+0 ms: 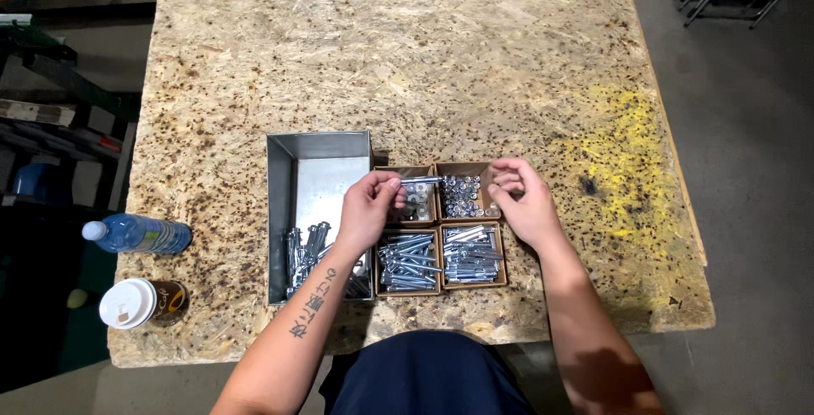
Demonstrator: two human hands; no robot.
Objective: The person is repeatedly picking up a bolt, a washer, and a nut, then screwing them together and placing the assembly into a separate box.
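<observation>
Nearest the body, two bare forearms angled inward over the near edge of a rough chipboard table (475, 59), speckled tan with a yellow stain on its right side. Just beyond that edge, four small cardboard boxes (440, 227) set in a square, brown and thin-walled: the two near ones packed with long shiny bolts lying side by side, the far left one with flat washers, the far right one with small bright nuts. Touching the boxes on their left, a rectangular tray (284, 203) of dull grey sheet metal, straight-walled, with a heap of bolts in its near end. Left hand (369, 209) above the seam between tray and far left box, wrist bent, knuckles up, fingers curled and pinching the head end of a single bolt (421, 180). That bolt: slim, silver, held level over the far left box, its free end pointing right toward the other hand. Right hand (523, 199) over the right rim of the far right box, fingers bunched and pressed together, tips just short of the bolt's end; whether something small sits between them, impossible to tell. Well left of the tray, at the table's edge, a clear plastic bottle (140, 233) lying on its side and a paper cup (140, 303) with a white lid.
</observation>
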